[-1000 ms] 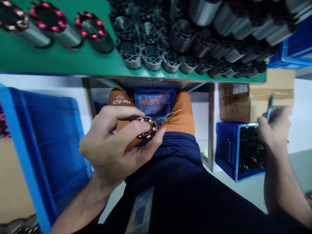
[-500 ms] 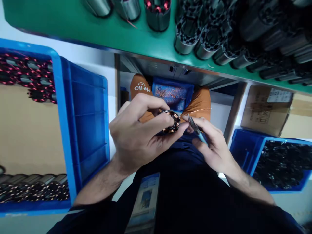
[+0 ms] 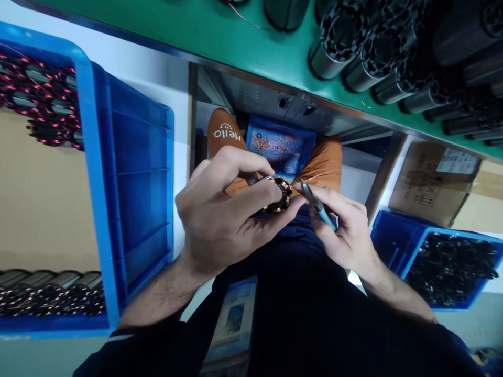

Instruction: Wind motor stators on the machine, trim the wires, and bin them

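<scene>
Above my lap, my left hand [image 3: 230, 209] grips a motor stator [image 3: 286, 195] wound with copper wire, an index or middle finger lying over its open centre. Part of the stator is hidden behind those fingers. Just to its right, my right hand [image 3: 348, 225] is closed around pliers or cutters with light blue handles [image 3: 324, 213]; their metal jaws point up and left, close to the stator's edge. A thin copper wire [image 3: 320, 175] stretches from beside the stator past my right fingertips, toward the upper right.
Stators, some bare and black-ended [image 3: 340, 39], stand on the green bench top [image 3: 236, 47]. A blue crate [image 3: 88, 131] at left holds wound stators. Between my knees sits a blue bin [image 3: 310, 139] with copper scraps. A cardboard box [image 3: 432, 178] and a bin of black parts [image 3: 416, 251] are at right.
My right hand has shifted its grip on the pliers, its fingers now more closed round the handles. The left hand keeps the stator nearly in place. The view has tilted slightly.
</scene>
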